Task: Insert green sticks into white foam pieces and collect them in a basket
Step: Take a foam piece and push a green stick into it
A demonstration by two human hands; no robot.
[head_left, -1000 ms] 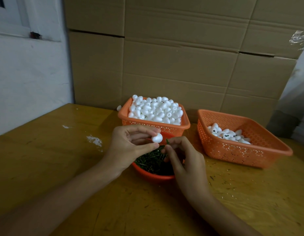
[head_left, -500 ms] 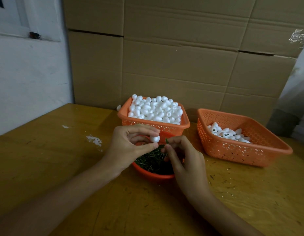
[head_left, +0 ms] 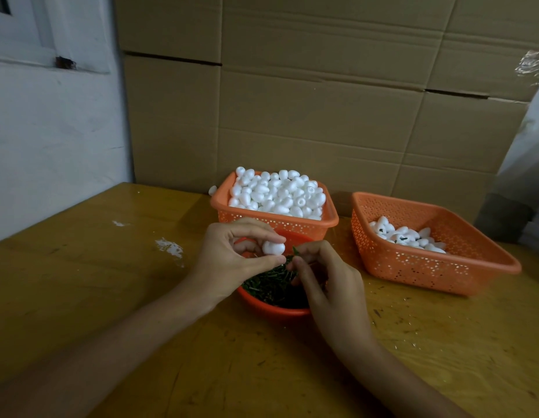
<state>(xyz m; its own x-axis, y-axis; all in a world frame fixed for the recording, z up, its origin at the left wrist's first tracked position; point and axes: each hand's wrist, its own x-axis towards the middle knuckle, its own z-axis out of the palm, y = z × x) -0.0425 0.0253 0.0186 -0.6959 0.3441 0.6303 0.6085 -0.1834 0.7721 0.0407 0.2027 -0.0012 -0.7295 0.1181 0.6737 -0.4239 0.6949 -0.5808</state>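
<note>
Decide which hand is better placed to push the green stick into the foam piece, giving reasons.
Right: the right hand pinches a green stick beside the foam piece, which the left hand holds.

Left hand (head_left: 232, 254) pinches foam piece (head_left: 273, 248); right hand (head_left: 328, 282) apparently pinches green stick (head_left: 296, 251); hands nearly meeting.

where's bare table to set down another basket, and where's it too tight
Free: table between left hand and white wall; near strip before the part-filled basket. Crowded: the middle, left hand holding a foam piece, right hand pinching a green stick over the red bowl, beside the full basket.
</note>
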